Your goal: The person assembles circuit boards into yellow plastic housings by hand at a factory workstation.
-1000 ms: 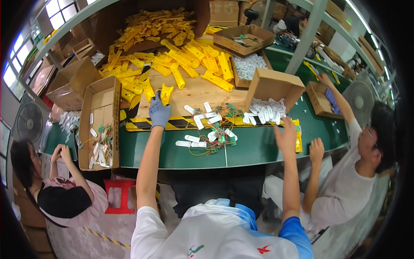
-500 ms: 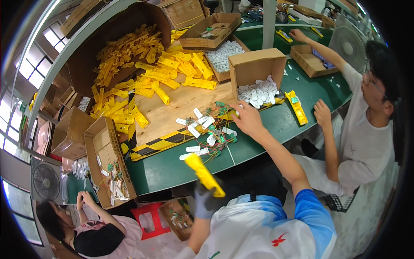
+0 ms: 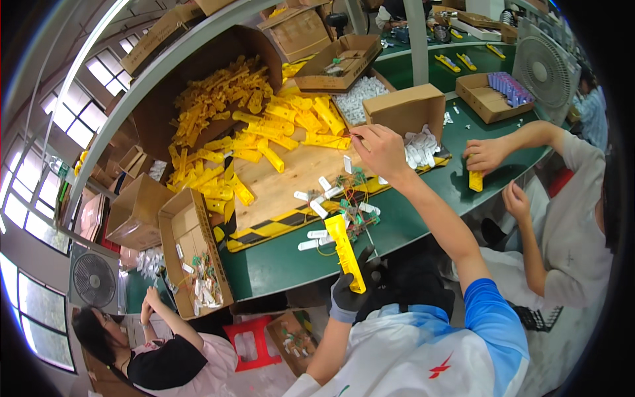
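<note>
Shows a green bench top (image 3: 264, 281) | carries a wooden board (image 3: 284, 188) edged with striped tape (image 3: 284, 229) | on board: bears scattered yellow shells (image 3: 270, 155) | across board edge and green: bears wired circuit boards (image 3: 357, 177), white pieces (image 3: 308, 245) | left: supports a long carton (image 3: 188, 228) | far right: a shallow carton (image 3: 471, 86)

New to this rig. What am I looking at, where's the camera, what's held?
No machine here, just a person's own two hands. The view comes from a wide fisheye camera on their head, looking down, so straight edges bend. The gloved left hand holds a yellow shell; the bare right hand pinches what looks like a thin red wire. On the green table lie a wooden board, loose yellow shells and a tangle of white tabs, green circuit boards and wires.
</note>
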`<state>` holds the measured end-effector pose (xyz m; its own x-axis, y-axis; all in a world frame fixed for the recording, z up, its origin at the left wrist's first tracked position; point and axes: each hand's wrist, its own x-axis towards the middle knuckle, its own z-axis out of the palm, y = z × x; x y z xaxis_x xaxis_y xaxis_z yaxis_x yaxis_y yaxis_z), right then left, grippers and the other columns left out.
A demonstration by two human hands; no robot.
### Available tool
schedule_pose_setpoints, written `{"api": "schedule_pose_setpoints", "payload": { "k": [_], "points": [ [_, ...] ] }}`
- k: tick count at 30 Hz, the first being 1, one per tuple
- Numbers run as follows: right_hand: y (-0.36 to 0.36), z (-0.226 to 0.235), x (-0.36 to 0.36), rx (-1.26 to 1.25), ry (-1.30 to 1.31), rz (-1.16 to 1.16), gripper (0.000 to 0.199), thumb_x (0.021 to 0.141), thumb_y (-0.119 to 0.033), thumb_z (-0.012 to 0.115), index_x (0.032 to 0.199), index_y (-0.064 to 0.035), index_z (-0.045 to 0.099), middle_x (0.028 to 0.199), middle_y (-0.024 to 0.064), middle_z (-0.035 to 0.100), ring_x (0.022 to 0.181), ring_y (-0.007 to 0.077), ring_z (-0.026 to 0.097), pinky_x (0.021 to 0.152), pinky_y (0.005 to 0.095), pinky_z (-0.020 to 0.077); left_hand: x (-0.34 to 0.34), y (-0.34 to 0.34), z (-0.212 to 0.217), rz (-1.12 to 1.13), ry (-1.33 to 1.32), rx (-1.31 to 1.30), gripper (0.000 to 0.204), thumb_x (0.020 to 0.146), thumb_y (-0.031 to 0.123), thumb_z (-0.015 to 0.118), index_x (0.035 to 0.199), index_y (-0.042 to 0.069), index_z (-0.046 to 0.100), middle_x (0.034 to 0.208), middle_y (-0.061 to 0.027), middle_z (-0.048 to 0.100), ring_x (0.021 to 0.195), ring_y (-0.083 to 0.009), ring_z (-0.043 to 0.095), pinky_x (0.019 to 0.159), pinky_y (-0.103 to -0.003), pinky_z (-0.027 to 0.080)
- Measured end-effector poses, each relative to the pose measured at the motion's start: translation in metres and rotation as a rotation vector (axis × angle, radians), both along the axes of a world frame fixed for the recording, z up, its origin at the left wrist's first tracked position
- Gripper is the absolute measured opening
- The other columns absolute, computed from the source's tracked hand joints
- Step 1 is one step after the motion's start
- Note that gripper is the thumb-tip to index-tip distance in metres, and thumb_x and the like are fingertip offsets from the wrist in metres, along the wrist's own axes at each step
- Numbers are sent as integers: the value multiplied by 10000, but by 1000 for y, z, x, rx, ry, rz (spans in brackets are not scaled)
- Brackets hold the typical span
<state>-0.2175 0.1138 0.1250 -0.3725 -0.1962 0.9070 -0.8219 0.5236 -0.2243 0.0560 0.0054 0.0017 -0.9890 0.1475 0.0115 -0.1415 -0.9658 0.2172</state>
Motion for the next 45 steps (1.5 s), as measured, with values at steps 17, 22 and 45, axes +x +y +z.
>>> {"api": "schedule_pose_setpoints", "payload": {
  "k": [17,22,45],
  "points": [
    [53,-46,135,-413,-604,194,110,830,-5,686,939,8,692,886,110,703,699,170,654,618,274,517,-85,16,42,197,-41,-140,594,881,202,600,1433,143,389,1538,-125,345,1374,-351,374,1141,-543,296],
    [49,-32,129,-427,-625,269,109,848,13,672,955,20,692,881,97,701,759,126,649,673,246,510,-40,46,24,212,177,119,603,829,220,657,1406,214,481,1613,-83,182,1464,-372,190,1179,-562,207],
    [109,-108,176,-426,-974,637,252,786,-147,629,984,-12,552,957,154,687,872,192,647,796,308,491,-78,24,37,289,-279,-683,435,914,146,640,1315,34,514,1104,-86,642,927,-187,656,772,-321,561]
  ]
}}
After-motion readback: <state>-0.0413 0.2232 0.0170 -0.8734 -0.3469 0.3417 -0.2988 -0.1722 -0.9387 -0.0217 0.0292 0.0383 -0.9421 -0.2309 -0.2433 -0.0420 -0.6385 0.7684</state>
